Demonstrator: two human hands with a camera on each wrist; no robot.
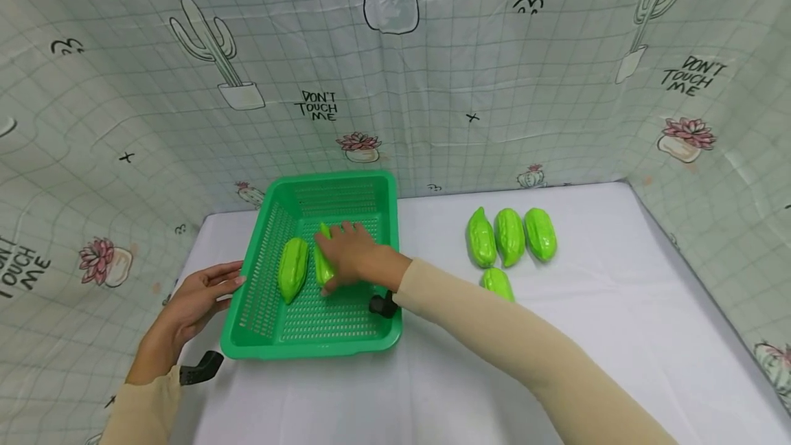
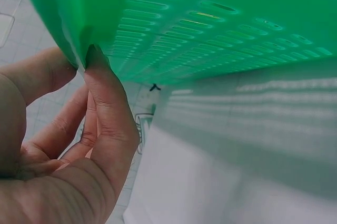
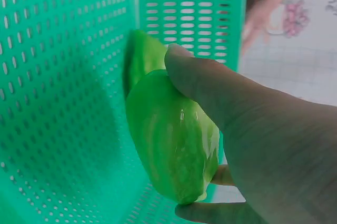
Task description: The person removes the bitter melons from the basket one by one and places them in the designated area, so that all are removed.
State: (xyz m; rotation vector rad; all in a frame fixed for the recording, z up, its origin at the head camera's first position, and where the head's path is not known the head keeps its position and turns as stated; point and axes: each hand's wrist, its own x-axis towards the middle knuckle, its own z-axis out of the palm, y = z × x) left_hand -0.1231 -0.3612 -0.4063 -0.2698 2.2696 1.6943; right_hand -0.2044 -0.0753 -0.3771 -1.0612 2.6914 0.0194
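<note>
A green plastic basket [image 1: 309,350] with slotted walls stands on the left part of the table. My left hand [image 1: 196,295] is at its left side, and in the left wrist view the thumb and a finger [image 2: 108,103] pinch the basket's rim [image 2: 68,29]. Inside the basket my right hand [image 1: 349,253] grips a glossy green ridged gourd [image 3: 171,137], thumb on one side and fingers on the other. The palm partly hides this gourd in the head view. To its left, a second gourd [image 1: 293,270] lies on the basket floor.
Right of the basket, three similar gourds [image 1: 510,236] lie in a row on the white-covered table [image 1: 618,280]. Another gourd [image 1: 497,283] lies nearer, partly behind the right sleeve [image 1: 494,335]. A printed cloth [image 1: 432,88] hangs behind the table and along both sides.
</note>
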